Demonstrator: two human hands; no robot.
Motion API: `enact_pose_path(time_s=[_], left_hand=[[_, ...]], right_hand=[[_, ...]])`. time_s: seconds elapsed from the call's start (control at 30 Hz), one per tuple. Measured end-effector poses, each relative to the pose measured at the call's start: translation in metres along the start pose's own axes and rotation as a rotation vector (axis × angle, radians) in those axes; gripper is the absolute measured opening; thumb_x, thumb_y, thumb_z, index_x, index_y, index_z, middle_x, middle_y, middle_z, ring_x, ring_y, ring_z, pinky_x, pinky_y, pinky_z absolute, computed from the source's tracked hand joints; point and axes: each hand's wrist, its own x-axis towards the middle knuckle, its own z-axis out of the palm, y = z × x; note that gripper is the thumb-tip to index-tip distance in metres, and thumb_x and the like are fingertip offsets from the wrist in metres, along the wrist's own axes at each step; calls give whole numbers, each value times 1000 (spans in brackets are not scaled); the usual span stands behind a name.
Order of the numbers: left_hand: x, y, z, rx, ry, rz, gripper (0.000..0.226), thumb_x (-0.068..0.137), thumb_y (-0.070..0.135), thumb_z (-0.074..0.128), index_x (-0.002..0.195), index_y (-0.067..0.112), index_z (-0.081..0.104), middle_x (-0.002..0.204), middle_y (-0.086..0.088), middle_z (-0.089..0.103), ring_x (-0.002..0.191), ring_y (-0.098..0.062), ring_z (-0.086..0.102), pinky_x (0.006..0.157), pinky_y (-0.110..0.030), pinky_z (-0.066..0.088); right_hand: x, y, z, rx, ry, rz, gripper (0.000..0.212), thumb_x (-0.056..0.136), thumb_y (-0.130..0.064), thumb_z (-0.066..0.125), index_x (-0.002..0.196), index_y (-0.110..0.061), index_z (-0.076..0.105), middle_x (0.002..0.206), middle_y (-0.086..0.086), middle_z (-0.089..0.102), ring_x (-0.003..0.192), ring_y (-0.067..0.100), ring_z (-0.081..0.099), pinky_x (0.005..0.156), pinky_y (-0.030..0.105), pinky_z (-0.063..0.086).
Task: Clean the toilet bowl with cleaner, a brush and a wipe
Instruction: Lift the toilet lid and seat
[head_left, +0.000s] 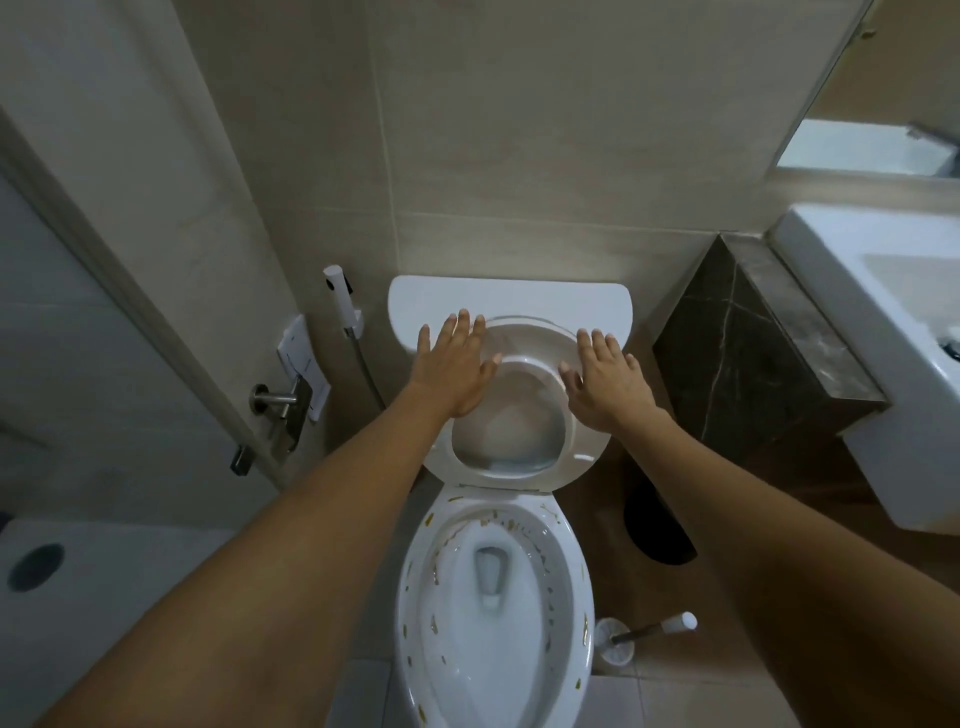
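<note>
While both hands steady the raised seat, the soiled toilet bowl (493, 597) lies exposed, near centre.

Left hand (454, 364) and right hand (605, 379) lie flat, fingers straight, grasping nothing, pressed on the upturned seat (571, 410), which leans toward the cistern (519, 296) at the far wall; judged purpose: holding it upright so the bowl stays accessible. Yellow-brown flecks dot the bowl's rim and inner wall, so cleaning appears not yet begun. 1 toilet brush (649, 631) stands in its holder on the floor, just right of the bowl, untouched. Neither cleaner nor wipe is visible.
</note>
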Motion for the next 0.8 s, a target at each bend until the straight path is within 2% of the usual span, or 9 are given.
enact_pose_path(time_s=[0.2, 0.37, 0.47, 0.8], left_hand=[[-78, -11, -33, -53, -64, -99, 60, 103, 41, 16, 152, 10, 1, 159, -9, -7, 146, -23, -9, 116, -47, -4], [-138, -25, -65, -111, 9, -146, 58, 103, 38, 17, 152, 11, 3, 160, -8, -3, 146, -22, -6, 116, -46, -2], [-170, -34, -74, -126, 0, -193, 59, 103, 40, 18, 152, 12, 2, 159, -9, -3, 147, -22, -5, 116, -46, -2], [-251, -71, -58, -91, -24, -520, 58, 103, 37, 20, 151, 9, 4, 159, -10, 0, 147, -24, -2, 115, -50, 0]], right_hand=[[-63, -31, -38, 41, 0, -1, 64, 102, -48, 22, 154, -17, 2, 161, 8, 0, 148, 25, -2, 118, 45, 4], [-106, -57, -67, 63, 25, -28, 64, 102, -46, 23, 154, -15, 3, 161, 8, 3, 148, 26, 0, 118, 45, 5], [-121, -73, -78, 47, 1, -45, 63, 102, -45, 24, 154, -13, 4, 161, 9, 5, 148, 26, 3, 118, 46, 7], [-126, -142, -71, -2, -158, -329, 63, 103, -42, 25, 154, -11, 7, 160, 11, 6, 148, 27, 4, 119, 47, 10]])
